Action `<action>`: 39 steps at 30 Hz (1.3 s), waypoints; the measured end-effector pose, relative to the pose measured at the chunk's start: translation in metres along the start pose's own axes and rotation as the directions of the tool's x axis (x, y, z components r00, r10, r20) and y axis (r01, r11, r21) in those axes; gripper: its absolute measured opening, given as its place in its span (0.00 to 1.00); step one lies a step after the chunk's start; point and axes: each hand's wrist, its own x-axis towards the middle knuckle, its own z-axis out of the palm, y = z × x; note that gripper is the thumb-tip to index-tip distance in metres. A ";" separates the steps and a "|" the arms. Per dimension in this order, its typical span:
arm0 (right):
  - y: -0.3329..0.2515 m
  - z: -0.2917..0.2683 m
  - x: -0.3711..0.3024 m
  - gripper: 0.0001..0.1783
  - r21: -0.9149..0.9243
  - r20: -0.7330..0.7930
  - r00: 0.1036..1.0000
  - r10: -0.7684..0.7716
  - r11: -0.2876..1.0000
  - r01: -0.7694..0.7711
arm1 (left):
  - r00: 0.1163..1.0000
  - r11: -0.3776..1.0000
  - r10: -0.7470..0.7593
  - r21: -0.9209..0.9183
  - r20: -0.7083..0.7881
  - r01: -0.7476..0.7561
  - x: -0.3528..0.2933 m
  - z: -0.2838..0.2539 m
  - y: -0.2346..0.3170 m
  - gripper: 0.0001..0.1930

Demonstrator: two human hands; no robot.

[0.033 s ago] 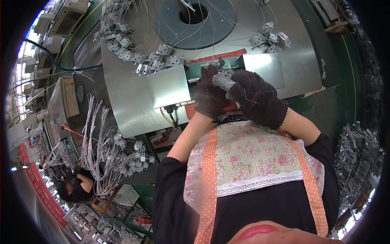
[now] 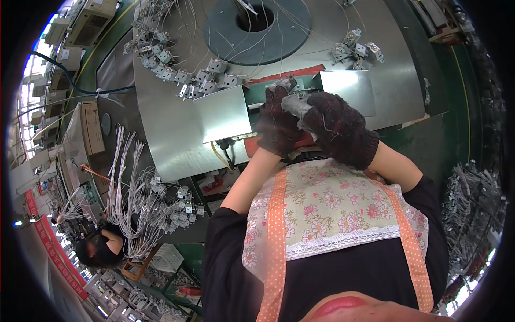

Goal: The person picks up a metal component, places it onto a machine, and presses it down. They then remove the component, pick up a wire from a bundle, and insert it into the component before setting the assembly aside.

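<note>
Both my hands wear dark knitted gloves with worn grey fingertips, and they meet over the slot between two shiny metal covers on the bench. My left hand (image 2: 277,124) reaches into the slot, fingers bent together around something I cannot make out. Close against it on the right, my right hand (image 2: 340,129) is closed, thumb and fingers pressed together; what they pinch is hidden. Beyond the fingertips, part of a metal fixture (image 2: 307,86) shows in the slot. The left cover (image 2: 220,115) and the right cover (image 2: 348,91) flank my hands.
Small metal boxes with white wires (image 2: 206,80) curve along the bench at left; a smaller group (image 2: 357,52) lies right. A round grey disc (image 2: 217,37) with a central hole stands at the back. Wired parts (image 2: 179,206) hang left, near another person (image 2: 102,247).
My right hand has shifted very slightly. Everything else looks the same.
</note>
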 end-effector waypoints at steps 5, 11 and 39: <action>0.012 -0.006 -0.012 0.43 -0.064 0.117 0.988 0.103 0.993 -0.096 | 0.995 0.980 0.096 0.176 -0.015 -0.092 0.008 -0.017 0.034 0.34; 0.003 -0.011 0.001 0.38 0.082 0.003 0.999 0.033 0.996 -0.033 | 0.989 0.994 0.083 -0.087 0.122 -0.073 0.009 0.006 -0.021 0.36; 0.032 0.010 -0.020 0.35 -0.008 -0.154 0.988 0.031 0.999 -0.032 | 0.999 1.000 0.004 -0.022 -0.051 -0.005 0.014 -0.024 0.039 0.31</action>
